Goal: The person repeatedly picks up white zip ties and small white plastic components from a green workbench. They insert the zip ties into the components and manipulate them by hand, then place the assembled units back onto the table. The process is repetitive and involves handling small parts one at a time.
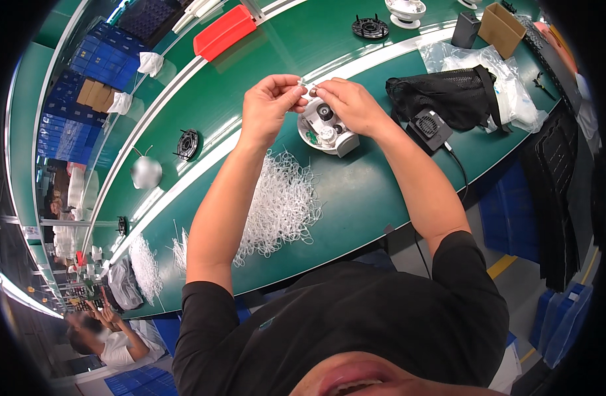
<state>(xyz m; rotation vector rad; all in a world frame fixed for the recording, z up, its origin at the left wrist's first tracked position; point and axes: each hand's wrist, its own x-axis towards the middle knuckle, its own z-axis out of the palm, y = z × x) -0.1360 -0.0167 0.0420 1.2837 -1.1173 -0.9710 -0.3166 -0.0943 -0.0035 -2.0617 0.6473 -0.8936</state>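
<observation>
Above the far side of an open white housing [348,143], my two hands meet fingertip to fingertip. My left hand [271,109] is closed, thumb and forefinger pinching a small white piece [303,82]. My right hand [352,107] is closed too, its fingertips on a small brownish metallic part [313,92]; its exact kind is too small to tell. Within the housing sit a black round part [324,112] and white fittings, with a bit of green at its left. Fingers partly cover its far edge. A tangled heap of thin white loops [281,204] lies nearer, beside my left forearm.
A black mesh bag [435,94] and a small black fan-like box [429,129] with a cable lie to the right. Across the pale rail are a red bin [225,32] and black ring-shaped parts [187,144]. Another person [118,340] works at lower left.
</observation>
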